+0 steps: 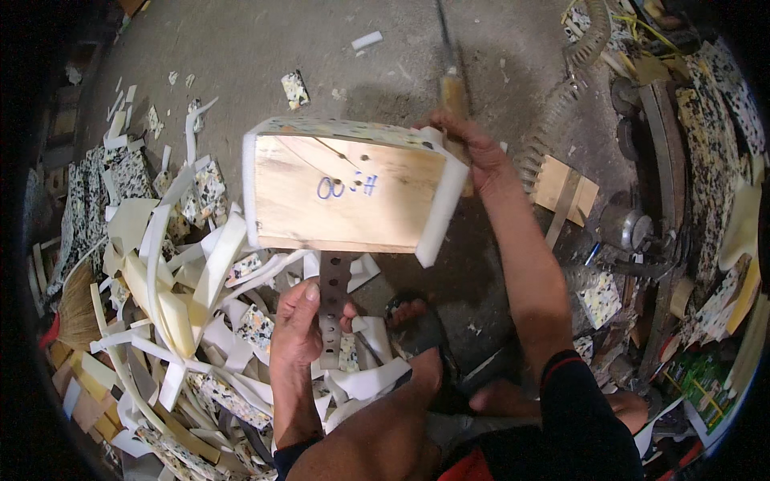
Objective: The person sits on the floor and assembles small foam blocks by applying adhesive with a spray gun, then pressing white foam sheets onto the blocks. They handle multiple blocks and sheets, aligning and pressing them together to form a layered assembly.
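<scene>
A padded wooden block (345, 192), with a bare board facing me, white foam along its sides and speckled foam on top, is held up in front of me. Blue handwriting and a few small holes mark the board. My left hand (298, 325) is closed on a dark flat metal strip (332, 290) with a row of holes, which reaches up to the block's lower edge; how they join is hidden. At the block's right side, my right hand (480, 152) grips the wooden handle (454, 98) of a long thin tool, its dark shaft pointing away from me.
White and speckled foam offcuts (180, 297) lie heaped at left, beside a straw broom (79, 309). Small scraps dot the concrete floor (257, 48). At right are a coiled clear hose (589, 44), a wooden piece (565, 191) and metal parts (626, 228). My sandalled foot (413, 325) is below.
</scene>
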Demonstrator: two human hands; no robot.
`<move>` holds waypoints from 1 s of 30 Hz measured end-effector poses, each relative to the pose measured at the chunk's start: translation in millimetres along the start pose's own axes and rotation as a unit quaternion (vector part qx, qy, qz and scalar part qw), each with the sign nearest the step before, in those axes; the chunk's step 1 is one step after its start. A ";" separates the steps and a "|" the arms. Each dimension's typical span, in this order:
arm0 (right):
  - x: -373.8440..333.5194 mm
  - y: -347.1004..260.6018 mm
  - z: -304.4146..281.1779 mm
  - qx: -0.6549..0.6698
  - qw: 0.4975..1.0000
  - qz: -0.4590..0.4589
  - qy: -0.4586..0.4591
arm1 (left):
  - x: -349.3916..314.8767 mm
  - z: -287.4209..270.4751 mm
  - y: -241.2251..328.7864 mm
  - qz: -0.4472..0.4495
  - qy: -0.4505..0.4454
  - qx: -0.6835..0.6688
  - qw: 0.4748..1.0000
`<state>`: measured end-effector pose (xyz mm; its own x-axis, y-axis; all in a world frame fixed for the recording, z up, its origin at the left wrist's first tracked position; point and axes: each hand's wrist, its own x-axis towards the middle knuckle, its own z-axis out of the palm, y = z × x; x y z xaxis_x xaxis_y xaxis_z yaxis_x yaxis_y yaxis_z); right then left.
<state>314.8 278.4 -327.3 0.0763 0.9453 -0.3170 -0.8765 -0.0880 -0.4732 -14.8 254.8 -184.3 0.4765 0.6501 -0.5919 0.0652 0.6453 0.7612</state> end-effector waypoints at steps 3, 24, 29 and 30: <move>1.5 -42.0 -14.3 -0.317 0.939 -0.081 0.105 | 6.5 -0.2 -0.6 0.018 0.037 0.000 0.999; -185.0 125.5 2.2 -0.625 0.747 -0.067 0.215 | 142.4 80.3 -130.0 0.087 0.176 0.147 0.970; -189.0 128.8 -10.6 -0.615 0.758 -0.071 0.206 | 150.1 68.2 -126.7 0.078 0.114 0.167 0.976; -188.5 128.9 -13.3 -0.613 0.761 -0.069 0.202 | 150.9 66.8 -126.6 0.067 0.111 0.160 0.978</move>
<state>193.8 84.7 -339.5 0.4835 0.8206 -0.3047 0.2352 -0.4571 -0.8577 107.5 244.4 -352.3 0.2994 0.8148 -0.4965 0.3037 0.4119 0.8591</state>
